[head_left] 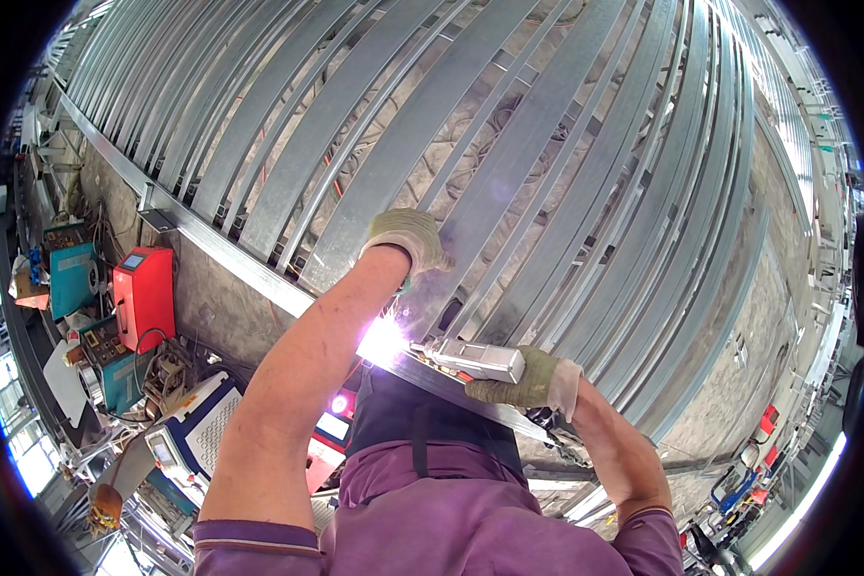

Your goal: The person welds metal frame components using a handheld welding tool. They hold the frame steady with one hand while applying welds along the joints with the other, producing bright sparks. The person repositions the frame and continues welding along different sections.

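Observation:
My right hand (pixel 528 378), in a pale work glove, is closed around a silver handheld welding gun (pixel 480 360). The gun's nozzle points left at a glaring white-violet arc (pixel 384 342) with sparks, on the long metal edge rail (pixel 269 288) nearest my body. My left hand (pixel 408 238), also gloved, is just beyond the arc, over a wide grey metal slat (pixel 490 197). Its fingers are bent and partly hidden; a bit of green shows beneath the glove, and what they grip cannot be made out. The glare hides the weld spot.
Long parallel metal slats stretch away ahead, with cables on the concrete floor (pixel 202 298) visible through the gaps. At left stand a red machine (pixel 146 298), teal boxes (pixel 72 278) and a white-and-blue unit (pixel 197 427). Red and blue tools (pixel 734 485) lie at far right.

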`<move>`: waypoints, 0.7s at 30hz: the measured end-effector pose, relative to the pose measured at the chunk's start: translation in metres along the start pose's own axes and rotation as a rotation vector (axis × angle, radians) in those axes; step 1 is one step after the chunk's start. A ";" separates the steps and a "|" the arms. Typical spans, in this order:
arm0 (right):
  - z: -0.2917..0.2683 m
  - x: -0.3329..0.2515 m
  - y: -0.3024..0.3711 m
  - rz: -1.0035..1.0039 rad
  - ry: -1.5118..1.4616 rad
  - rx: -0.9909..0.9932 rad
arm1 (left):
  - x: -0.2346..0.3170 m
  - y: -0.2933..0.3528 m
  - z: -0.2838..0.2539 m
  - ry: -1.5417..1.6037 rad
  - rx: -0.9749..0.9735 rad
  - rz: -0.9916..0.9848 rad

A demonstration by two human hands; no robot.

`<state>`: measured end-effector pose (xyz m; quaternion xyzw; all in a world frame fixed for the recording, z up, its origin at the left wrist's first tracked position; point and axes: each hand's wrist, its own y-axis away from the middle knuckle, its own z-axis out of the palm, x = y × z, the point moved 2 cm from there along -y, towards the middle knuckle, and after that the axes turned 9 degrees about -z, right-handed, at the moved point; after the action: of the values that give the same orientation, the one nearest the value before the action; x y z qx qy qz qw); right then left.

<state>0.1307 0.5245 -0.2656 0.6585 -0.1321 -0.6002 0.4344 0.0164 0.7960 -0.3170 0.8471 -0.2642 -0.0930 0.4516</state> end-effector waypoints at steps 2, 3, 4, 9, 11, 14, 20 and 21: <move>0.000 0.004 -0.001 -0.014 0.002 -0.004 | -0.001 -0.003 0.003 0.007 0.029 0.004; 0.001 0.006 0.000 -0.021 0.005 -0.001 | -0.001 -0.004 0.005 0.007 0.041 0.003; 0.001 0.005 0.000 -0.028 0.006 0.001 | 0.000 -0.003 0.004 0.006 0.051 0.002; -0.001 -0.001 0.004 0.023 0.028 -0.007 | 0.000 -0.003 0.003 0.007 -0.002 -0.029; 0.000 0.000 0.006 0.012 0.012 -0.009 | 0.000 -0.003 0.003 0.007 0.005 -0.023; -0.001 0.001 0.006 0.002 0.015 -0.016 | 0.001 -0.004 0.002 0.000 -0.004 -0.018; -0.002 0.009 0.005 -0.036 0.054 -0.024 | 0.000 -0.003 0.003 0.003 0.005 -0.015; -0.001 0.013 0.004 -0.056 0.051 -0.019 | 0.000 -0.004 0.003 0.004 0.004 -0.016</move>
<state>0.1360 0.5135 -0.2713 0.6729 -0.0970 -0.5964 0.4267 0.0164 0.7957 -0.3220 0.8504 -0.2564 -0.0944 0.4497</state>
